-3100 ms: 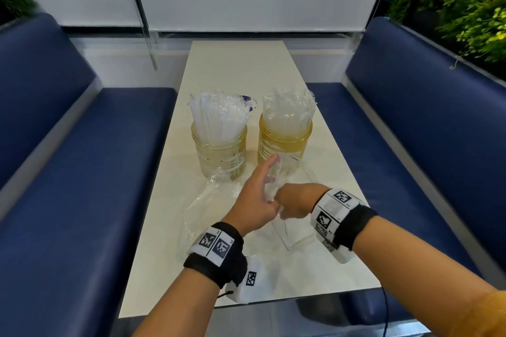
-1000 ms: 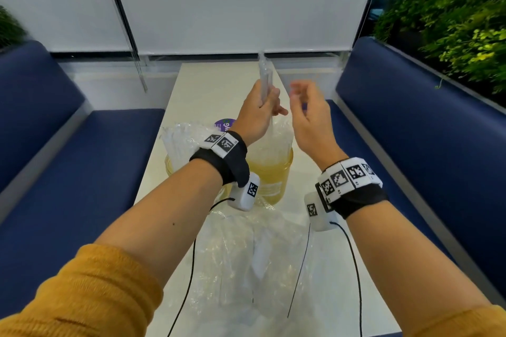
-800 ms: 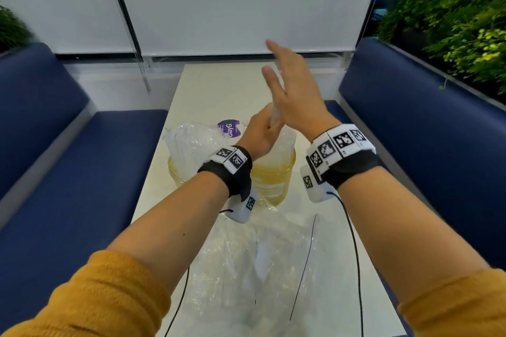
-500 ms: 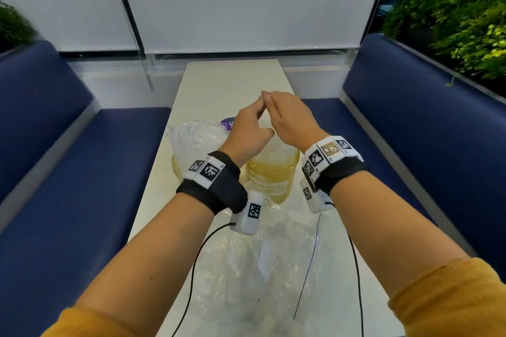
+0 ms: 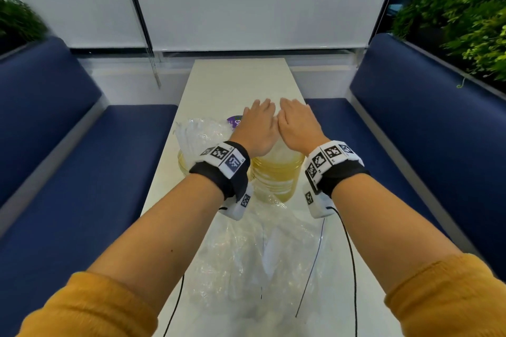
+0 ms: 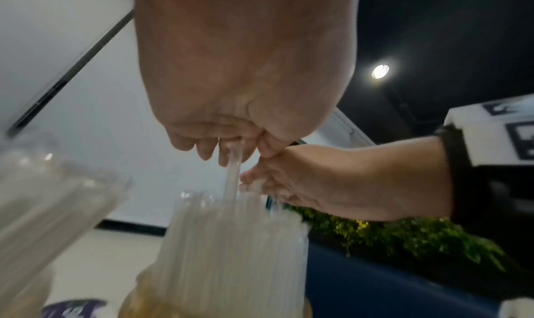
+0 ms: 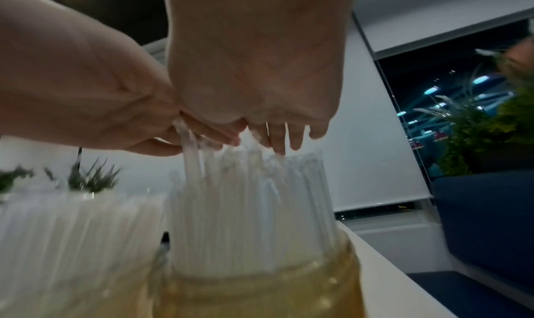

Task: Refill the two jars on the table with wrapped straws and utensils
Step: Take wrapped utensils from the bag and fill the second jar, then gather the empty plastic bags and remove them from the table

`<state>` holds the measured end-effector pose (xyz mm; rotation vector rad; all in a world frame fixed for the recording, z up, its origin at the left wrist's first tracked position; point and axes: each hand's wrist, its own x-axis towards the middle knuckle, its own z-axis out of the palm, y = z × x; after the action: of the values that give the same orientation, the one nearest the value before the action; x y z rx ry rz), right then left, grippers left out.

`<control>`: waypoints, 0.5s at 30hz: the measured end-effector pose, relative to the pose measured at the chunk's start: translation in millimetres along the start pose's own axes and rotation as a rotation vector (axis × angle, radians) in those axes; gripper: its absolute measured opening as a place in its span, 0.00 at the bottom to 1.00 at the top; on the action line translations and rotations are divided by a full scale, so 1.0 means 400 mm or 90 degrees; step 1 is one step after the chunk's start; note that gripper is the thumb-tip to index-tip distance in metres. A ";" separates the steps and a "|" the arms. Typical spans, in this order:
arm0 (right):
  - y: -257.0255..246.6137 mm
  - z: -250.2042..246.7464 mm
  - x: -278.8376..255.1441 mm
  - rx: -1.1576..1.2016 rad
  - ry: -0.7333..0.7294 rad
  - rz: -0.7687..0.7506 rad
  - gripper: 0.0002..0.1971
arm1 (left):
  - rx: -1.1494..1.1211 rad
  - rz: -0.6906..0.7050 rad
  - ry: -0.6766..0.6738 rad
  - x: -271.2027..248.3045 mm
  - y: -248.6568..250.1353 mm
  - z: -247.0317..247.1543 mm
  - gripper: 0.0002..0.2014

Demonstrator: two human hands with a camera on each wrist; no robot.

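Along the bottom edge of the head view, two mustard-yellow sleeves (image 5: 90, 306) are cut off by the frame, and bare forearms run up from them to wrists wrapped in black bands with printed marker tags. Between the forearms, low in the centre, a crumpled clear plastic bag (image 5: 246, 260) lies on the pale table (image 5: 235, 82); its contents are too glassy to make out.

Higher, at mid-frame, the right jar (image 5: 276, 175), amber-tinted, stands just past the bag, its mouth hidden by both hands. The left jar (image 5: 184, 164) stands just beside it, mostly covered by the left wristband, with its clear wrapped contents (image 5: 200, 131) poking up.

Over the right jar, the left hand (image 5: 256, 128) and right hand (image 5: 297, 127) sit side by side, palms down, thumbs' edges touching. From the left wrist view, the left fingers and thumb pinch the top of one wrapped straw (image 6: 232, 177) that stands taller than the packed wrapped straws (image 6: 231, 250) in the jar. From the right wrist view, the right hand's fingers (image 7: 278, 138) are straight and spread, tips resting on the tops of the bundle; motion blur smears the straws.

Behind the left hand, a purple label (image 5: 235, 120) is half hidden. Blue bench seats (image 5: 82, 172) flank the table.
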<state>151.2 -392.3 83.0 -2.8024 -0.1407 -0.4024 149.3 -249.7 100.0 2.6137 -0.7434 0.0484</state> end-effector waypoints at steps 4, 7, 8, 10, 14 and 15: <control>0.032 0.075 -0.025 -0.043 -0.119 0.025 0.27 | 0.073 -0.042 -0.142 0.000 -0.046 0.078 0.29; 0.021 0.063 -0.028 -0.053 -0.126 0.045 0.28 | 0.052 -0.028 -0.150 -0.016 -0.051 0.076 0.30; 0.014 0.052 -0.032 -0.057 -0.115 0.047 0.28 | 0.030 -0.031 -0.160 -0.020 -0.047 0.065 0.30; -0.001 0.027 -0.042 -0.049 -0.049 0.037 0.27 | -0.032 -0.038 -0.159 -0.029 -0.034 0.033 0.31; -0.036 -0.056 -0.127 0.005 0.101 0.066 0.19 | -0.147 0.019 0.074 -0.123 -0.010 -0.042 0.20; -0.030 -0.076 -0.160 0.005 0.083 0.124 0.18 | -0.157 0.032 0.163 -0.165 -0.007 -0.055 0.14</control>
<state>80.6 -393.9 95.7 -2.7396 0.1581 -0.5329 95.8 -206.0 109.3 2.2999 -0.6757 0.2823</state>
